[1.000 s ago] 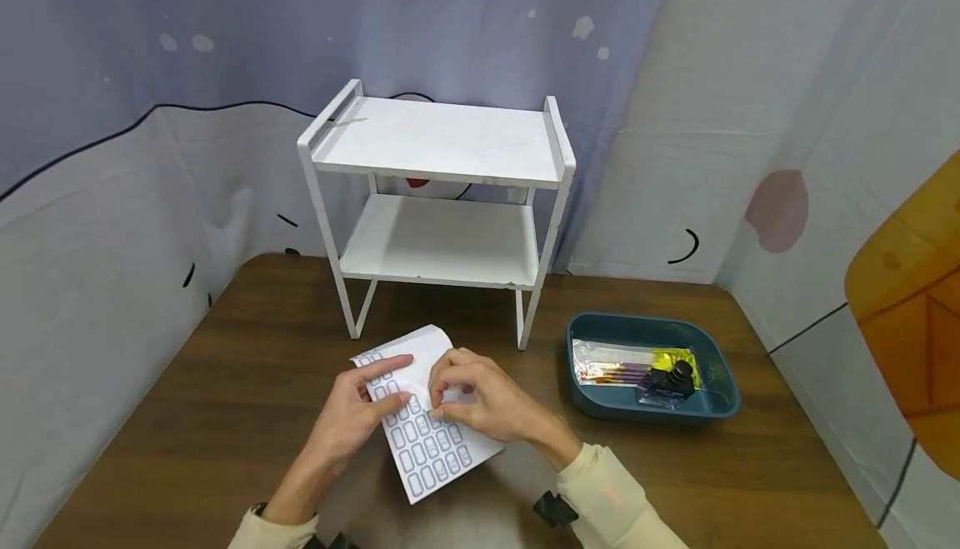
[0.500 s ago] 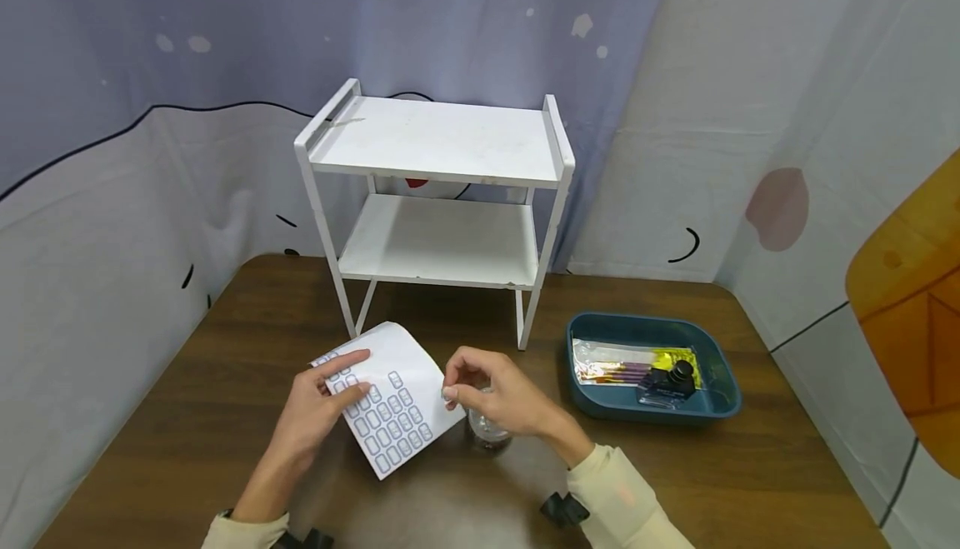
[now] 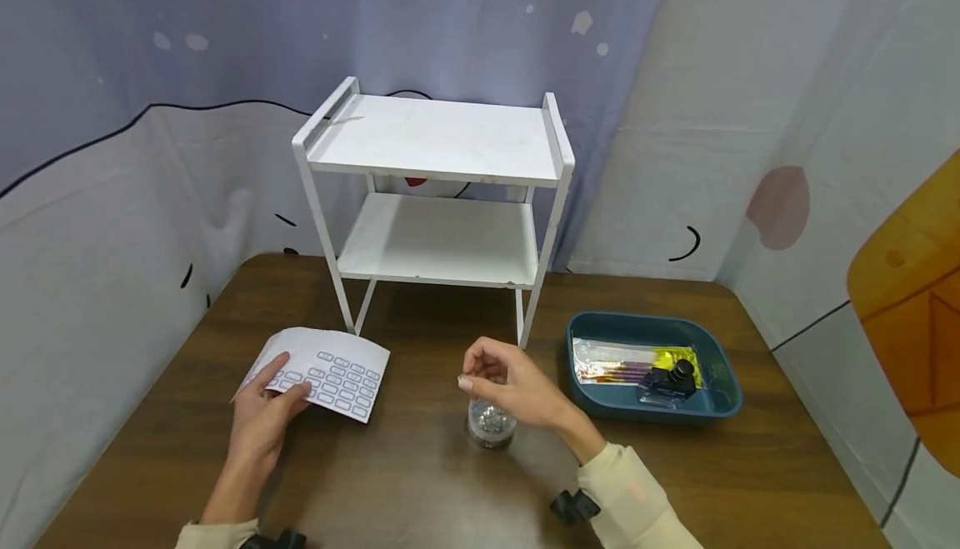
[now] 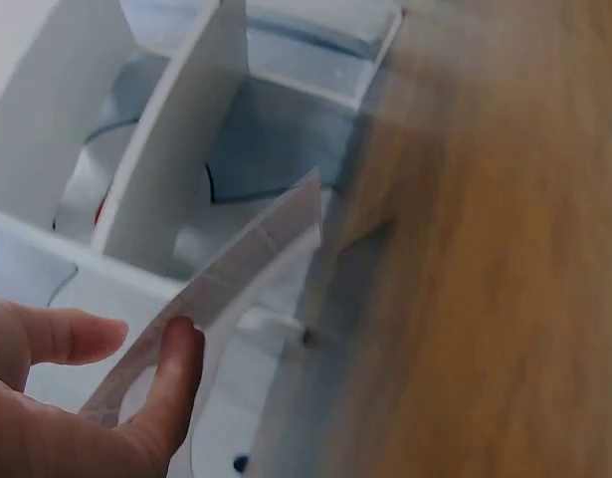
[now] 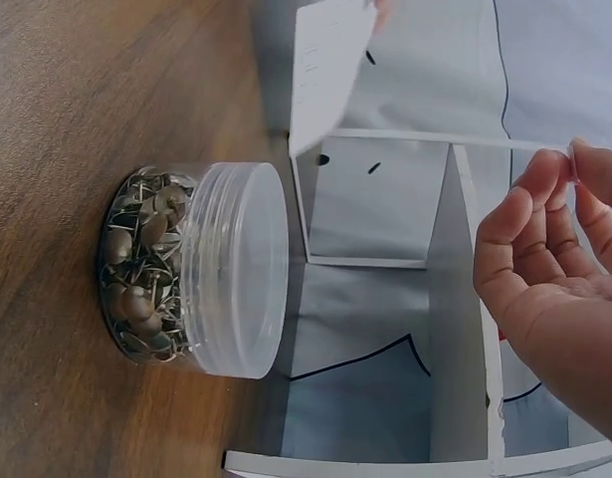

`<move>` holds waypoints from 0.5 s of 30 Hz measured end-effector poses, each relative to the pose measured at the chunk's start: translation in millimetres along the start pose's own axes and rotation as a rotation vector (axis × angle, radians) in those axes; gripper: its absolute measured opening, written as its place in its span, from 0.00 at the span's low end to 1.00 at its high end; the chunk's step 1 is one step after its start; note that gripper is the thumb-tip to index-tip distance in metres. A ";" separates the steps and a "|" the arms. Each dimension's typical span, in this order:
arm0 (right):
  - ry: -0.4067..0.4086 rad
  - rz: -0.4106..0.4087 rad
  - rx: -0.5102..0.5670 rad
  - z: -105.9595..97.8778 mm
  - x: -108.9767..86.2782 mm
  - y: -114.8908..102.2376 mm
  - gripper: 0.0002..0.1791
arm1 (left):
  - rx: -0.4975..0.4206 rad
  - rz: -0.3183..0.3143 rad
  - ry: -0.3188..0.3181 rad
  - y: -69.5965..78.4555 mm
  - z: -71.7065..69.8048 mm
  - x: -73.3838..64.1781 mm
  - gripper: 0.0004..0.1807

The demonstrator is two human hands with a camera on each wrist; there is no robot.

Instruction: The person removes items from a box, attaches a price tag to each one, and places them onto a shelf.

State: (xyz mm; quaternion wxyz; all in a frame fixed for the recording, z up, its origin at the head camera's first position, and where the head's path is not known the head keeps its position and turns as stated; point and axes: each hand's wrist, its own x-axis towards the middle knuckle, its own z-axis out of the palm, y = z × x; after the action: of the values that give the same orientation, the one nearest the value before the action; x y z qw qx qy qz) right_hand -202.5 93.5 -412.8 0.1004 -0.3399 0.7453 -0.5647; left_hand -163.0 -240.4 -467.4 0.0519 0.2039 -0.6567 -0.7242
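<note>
On the left, my left hand [image 3: 255,428] holds a sheet of label stickers [image 3: 341,376], thumb and index finger on its printed face. Rows of blue-outlined labels cover part of it; the rest is plain white. My right hand [image 3: 525,391] pinches a small label sticker [image 5: 572,164] between thumb and index finger, seen nearly edge-on in the right wrist view. Just below that hand, a clear round jar [image 3: 491,426] with its lid [image 5: 256,269] on stands on the table. Brass-coloured thumbtacks [image 5: 136,299] fill its lower part.
A white two-tier shelf [image 3: 435,241] stands at the back of the wooden table [image 3: 405,491]. To the right lies a blue bin [image 3: 645,411] with packaged brushes [image 3: 618,370] and a small black bottle [image 3: 678,376] inside. Printed curtains hang behind.
The sheet has moved left with my left hand, away from my right hand, and turned. My right hand has drawn off a label and shifted slightly right, revealing the jar beneath.
</note>
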 end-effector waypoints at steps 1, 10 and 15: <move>0.001 0.006 0.002 -0.6 -0.3 0.2 0.05 | 0.009 -0.005 0.006 -1.8 -2.8 0.4 0.41; -0.014 0.030 0.018 -1.1 -1.4 4.5 0.05 | 0.145 -0.069 -0.097 -9.9 -31.4 0.9 0.57; -0.016 0.026 0.020 0.1 -1.8 8.8 0.05 | 0.139 -0.092 -0.189 -10.9 -43.4 -0.5 0.57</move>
State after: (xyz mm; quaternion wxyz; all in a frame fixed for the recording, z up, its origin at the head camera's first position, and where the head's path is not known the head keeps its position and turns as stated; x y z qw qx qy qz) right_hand -204.7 95.7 -421.2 0.1168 -0.3338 0.7432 -0.5680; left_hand -144.6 -279.1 -480.2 -0.0578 0.1677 -0.6972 -0.6945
